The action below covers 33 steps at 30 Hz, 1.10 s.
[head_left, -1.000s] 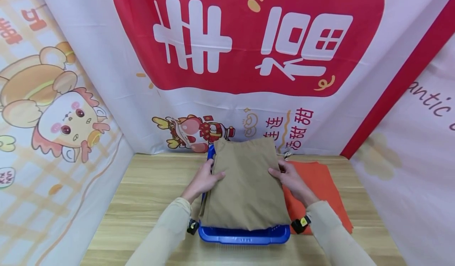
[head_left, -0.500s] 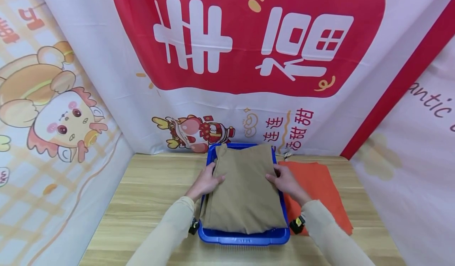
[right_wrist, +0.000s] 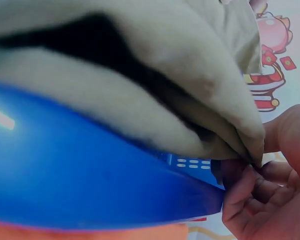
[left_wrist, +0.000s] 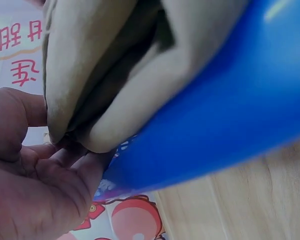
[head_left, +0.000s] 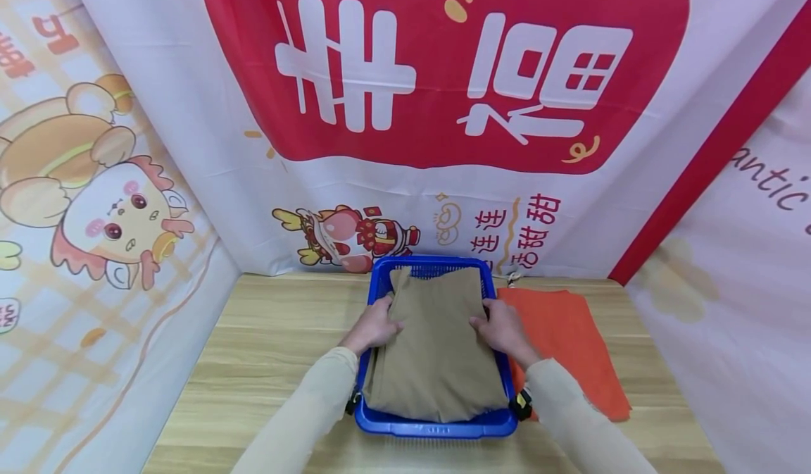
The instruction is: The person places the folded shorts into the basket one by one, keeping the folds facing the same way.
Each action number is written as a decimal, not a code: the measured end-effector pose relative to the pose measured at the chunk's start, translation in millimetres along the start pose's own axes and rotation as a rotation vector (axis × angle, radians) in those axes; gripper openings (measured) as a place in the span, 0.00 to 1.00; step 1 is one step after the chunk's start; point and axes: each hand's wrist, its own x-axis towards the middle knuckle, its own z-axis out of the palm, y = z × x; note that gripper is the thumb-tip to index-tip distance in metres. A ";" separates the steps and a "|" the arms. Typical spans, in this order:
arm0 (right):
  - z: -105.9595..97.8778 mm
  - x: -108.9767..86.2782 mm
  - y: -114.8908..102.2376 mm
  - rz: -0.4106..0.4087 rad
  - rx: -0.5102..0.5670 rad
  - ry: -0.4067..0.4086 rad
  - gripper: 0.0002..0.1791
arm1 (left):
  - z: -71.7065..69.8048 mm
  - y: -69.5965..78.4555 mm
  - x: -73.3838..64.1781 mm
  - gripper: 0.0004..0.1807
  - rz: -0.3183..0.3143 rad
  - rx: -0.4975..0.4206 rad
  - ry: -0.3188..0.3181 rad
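Note:
A folded khaki garment [head_left: 437,354] lies within the rim of a blue plastic basket [head_left: 437,429]. My left hand [head_left: 375,325] pinches its left edge, thumb on top and fingers tucked underneath. On the opposite edge, my right hand [head_left: 503,327] pinches the cloth the same way. In the left wrist view, folded layers of the garment [left_wrist: 135,105] hang between thumb and fingers beside the basket wall [left_wrist: 215,110]. The right wrist view has the fingers [right_wrist: 240,195] curled under the fold, right at the basket's rim. The garment's underside is hidden.
An orange folded cloth [head_left: 570,347] lies on the wooden table [head_left: 266,361], just right of the basket and partly behind the right forearm. A printed white and red curtain [head_left: 437,108] hangs along the table's back edge, with more printed cloth at both sides.
Both hands have lowered the khaki garment and drawn it slightly nearer, so it now sits inside the basket's rim. The basket's back end has come into view. The orange cloth stays put.

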 end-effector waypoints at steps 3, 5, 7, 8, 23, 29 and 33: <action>1.6 -0.7 -0.1 -0.009 -0.032 -0.002 0.14 | 2.4 1.8 -0.1 0.22 -0.025 0.029 -0.015; 2.5 -1.3 -0.7 -0.022 -0.057 -0.002 0.15 | 4.0 2.1 0.0 0.22 -0.030 0.063 -0.010; 3.0 -2.2 -1.1 -0.038 -0.089 -0.004 0.16 | 5.2 2.4 -0.2 0.21 -0.030 0.087 -0.007; 3.2 -2.6 -1.2 -0.046 -0.105 -0.008 0.16 | 5.9 2.6 -0.2 0.21 -0.032 0.102 -0.007; -1.0 -7.5 -5.7 -0.065 -0.170 -0.084 0.21 | 1.0 15.4 -14.9 0.38 0.002 0.305 -0.051; -11.2 -14.5 -9.0 -0.260 -0.352 -0.025 0.25 | 0.2 18.8 -23.1 0.43 0.231 0.608 -0.034; -15.5 -17.9 -10.5 -0.393 -0.496 -0.181 0.45 | 0.6 19.9 -23.7 0.53 0.344 0.844 -0.153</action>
